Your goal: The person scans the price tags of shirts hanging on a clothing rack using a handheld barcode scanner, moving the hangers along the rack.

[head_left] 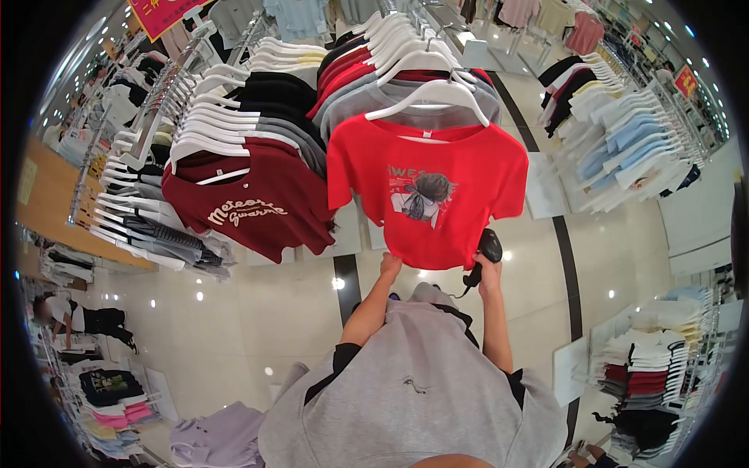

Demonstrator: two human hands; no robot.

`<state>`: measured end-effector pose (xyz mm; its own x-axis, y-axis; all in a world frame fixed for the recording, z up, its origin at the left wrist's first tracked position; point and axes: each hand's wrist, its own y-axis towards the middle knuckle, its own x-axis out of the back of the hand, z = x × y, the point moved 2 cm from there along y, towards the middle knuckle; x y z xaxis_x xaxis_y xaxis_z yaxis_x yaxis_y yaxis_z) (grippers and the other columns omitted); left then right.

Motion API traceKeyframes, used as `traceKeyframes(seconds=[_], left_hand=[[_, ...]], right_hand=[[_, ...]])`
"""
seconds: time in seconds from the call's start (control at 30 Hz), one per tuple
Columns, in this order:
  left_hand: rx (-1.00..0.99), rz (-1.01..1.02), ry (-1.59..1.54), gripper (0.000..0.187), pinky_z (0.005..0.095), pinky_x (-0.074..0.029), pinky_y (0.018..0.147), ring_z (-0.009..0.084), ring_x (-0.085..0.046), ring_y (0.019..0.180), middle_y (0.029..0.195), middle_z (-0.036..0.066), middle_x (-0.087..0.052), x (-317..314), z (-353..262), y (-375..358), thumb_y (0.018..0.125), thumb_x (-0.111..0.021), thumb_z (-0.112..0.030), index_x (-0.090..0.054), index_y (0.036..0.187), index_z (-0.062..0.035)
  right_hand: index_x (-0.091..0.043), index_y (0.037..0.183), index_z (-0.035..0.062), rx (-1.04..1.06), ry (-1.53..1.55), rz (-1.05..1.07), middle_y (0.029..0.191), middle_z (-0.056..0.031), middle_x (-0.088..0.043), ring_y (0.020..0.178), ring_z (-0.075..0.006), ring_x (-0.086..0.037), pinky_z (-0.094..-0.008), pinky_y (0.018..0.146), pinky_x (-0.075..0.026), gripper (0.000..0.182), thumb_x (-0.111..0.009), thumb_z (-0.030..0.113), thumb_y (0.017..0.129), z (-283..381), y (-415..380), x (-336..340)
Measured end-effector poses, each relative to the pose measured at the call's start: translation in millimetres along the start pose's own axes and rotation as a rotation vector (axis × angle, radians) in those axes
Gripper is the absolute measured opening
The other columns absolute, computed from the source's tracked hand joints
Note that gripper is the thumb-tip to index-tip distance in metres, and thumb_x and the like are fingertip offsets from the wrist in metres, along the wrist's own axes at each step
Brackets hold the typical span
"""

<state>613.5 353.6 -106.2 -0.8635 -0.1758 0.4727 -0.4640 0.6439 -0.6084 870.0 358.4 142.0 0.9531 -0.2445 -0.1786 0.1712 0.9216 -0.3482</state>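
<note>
A red T-shirt (468, 179) with a printed figure hangs from a white hanger (433, 95) at the front of the middle rack. My left hand (390, 265) grips its lower left hem. At the lower right hem is my right hand (488, 271), its fingers closed round the handle of a black handheld device (490, 246) and touching the shirt's edge. A thin dark cable runs down from the device. Beside the red shirt, a dark red T-shirt (257, 204) with white lettering hangs at the front of another row.
More clothes racks stand at the far left and at the right (624, 148). Folded clothes (655, 363) are stacked at the lower right. A lilac garment (218, 437) lies at the lower left. Another person (82, 316) is at the left edge. The floor (234, 320) is tiled.
</note>
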Motion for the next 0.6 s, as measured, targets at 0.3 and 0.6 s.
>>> traceKeyframes(seconds=[0.3, 0.6], left_hand=[[-0.8, 0.076, -0.557, 0.025, 0.0277, -0.048, 0.081, 0.0144, -0.059, 0.094, 0.101, 0.01, -0.061, 90, -204, -80, 0.092, -0.056, -0.012, -0.052, 0.112, 0.0022], [-0.949, 0.597, -1.226, 0.05, 0.0389, -0.045, 0.091, 0.0259, -0.053, 0.113, 0.128, 0.013, -0.05, 181, -380, -213, 0.094, -0.054, -0.023, -0.032, 0.135, -0.0053]], right_hand=[[-0.064, 0.09, 0.0007, -0.014, -0.207, -0.095, 0.067, -0.0026, -0.058, 0.054, -0.0113, -0.051, -0.0263, 0.052, -0.04, 0.016, -0.062, 0.004, 0.074, -61, 27, 29], [-0.06, 0.07, -0.0022, 0.402, -0.709, 0.142, 0.054, -0.0077, -0.055, 0.049, -0.0164, -0.054, -0.0343, 0.051, -0.044, 0.022, -0.072, 0.016, 0.072, -84, 11, -7]])
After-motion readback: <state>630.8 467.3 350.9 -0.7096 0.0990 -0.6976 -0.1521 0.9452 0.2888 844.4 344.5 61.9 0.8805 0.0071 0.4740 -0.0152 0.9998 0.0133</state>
